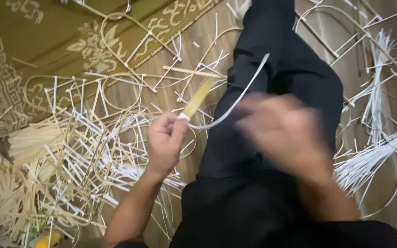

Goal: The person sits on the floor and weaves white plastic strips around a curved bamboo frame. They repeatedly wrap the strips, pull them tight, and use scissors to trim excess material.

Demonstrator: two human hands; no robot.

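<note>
Our left hand [164, 144] pinching a bamboo stick [197, 98] with white strip [235, 103], right hand [283, 135] blurred, fingers unclear, bent frames [93, 138] heaped left, white strips [373, 156] right, patterned mat [47, 41] beyond.

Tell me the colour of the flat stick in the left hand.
Pale yellow stick, pinched by the left hand; head view.

A matt, pale-yellow bamboo stick [197, 98] and a smooth white plastic-looking strip [240, 94] meet at the left hand [164, 144]. At nine o'clock, a heap of dry, matt splints [33, 183]; at eleven, a woven olive mat [47, 41] on glossy wood-grain flooring [203, 34]; centre, matt black cloth trousers [276, 69].
</note>
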